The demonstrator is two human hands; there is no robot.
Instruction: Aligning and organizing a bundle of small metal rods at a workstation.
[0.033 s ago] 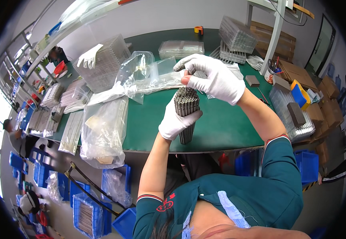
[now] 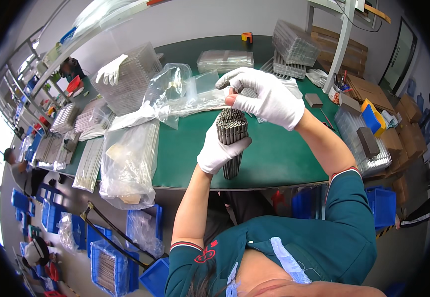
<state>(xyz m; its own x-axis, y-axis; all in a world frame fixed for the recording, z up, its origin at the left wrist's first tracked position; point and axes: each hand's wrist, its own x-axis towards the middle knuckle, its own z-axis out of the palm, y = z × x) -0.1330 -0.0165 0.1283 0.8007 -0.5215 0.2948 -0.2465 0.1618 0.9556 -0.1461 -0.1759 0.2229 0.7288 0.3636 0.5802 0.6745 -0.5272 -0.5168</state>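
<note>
Upright over the near part of the green table, a bundle of thin dark metal rods (image 2: 232, 133) stands in the grip of my left hand (image 2: 215, 151). That hand wears a white glove, its fingers and thumb wrapped round the bundle. The rods' round ends face up in a tight cluster. Just above them, my right hand (image 2: 269, 96), gloved in white with a bare thumb tip, pinches a single thin rod (image 2: 231, 106) by its upper part. The lower end of this rod meets the bundle's top, and I cannot tell how deep it sits.
Plastic bags (image 2: 130, 153) holding long rods lie left on the green table (image 2: 289, 161). Behind them rises a stack of clear plastic trays (image 2: 130, 84) with a white glove (image 2: 111, 72) on it. Clear cases (image 2: 225, 60) lie at the back. Blue crates (image 2: 108, 267) stand on the floor.
</note>
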